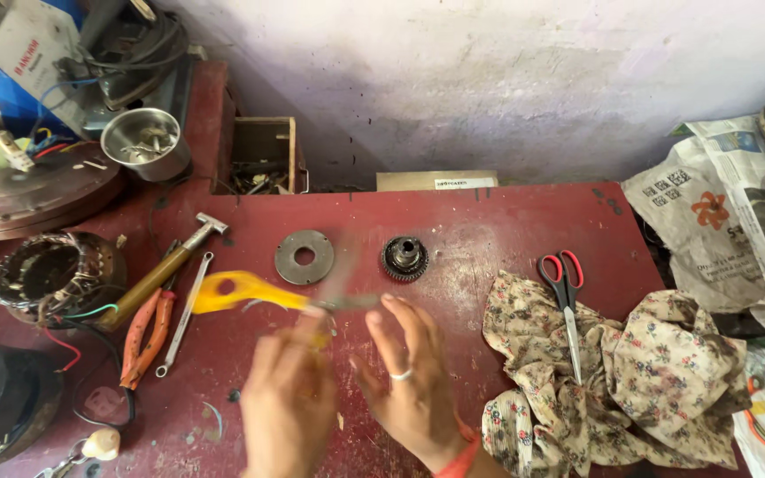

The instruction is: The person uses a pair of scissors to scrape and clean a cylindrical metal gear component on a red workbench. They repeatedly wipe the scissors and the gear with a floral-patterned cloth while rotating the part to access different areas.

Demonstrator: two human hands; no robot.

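Hands over yellow-handled scissors at red bench

Hands first, nearest the camera. Left hand (pixel 287 403) is blurred; its fingers look curled about the yellow-handled scissors (pixel 250 292) near the pivot, though the exact grip cannot be told. Right hand (pixel 409 381) is open, fingers spread and loosely bent, a ring on one finger; it holds nothing, and its fingertips (pixel 389 304) lie just beside the blurred blade end of the scissors.

Location of the item: the scissors lie across the red table (pixel 489 230), yellow loops pointing left, blades pointing right toward the right hand, seemingly lifted just off the surface.

Progress, as a judgement: the scissors are in hand but nothing is seen between the blades, so handling appears early. A steel washer disc (pixel 305 257) and a toothed gear (pixel 405 258) sit untouched beyond the hands, apart from each other.

Surroundings: orange-handled pliers (pixel 145 336), a spanner (pixel 183 314) and a hammer (pixel 166 270) lie to the left. Floral cloth (pixel 630 381) lies to the right with red-and-black scissors (pixel 567 305) on it. Farther back stand a steel cup (pixel 145 142) and a wooden box (pixel 265 155) against the wall.
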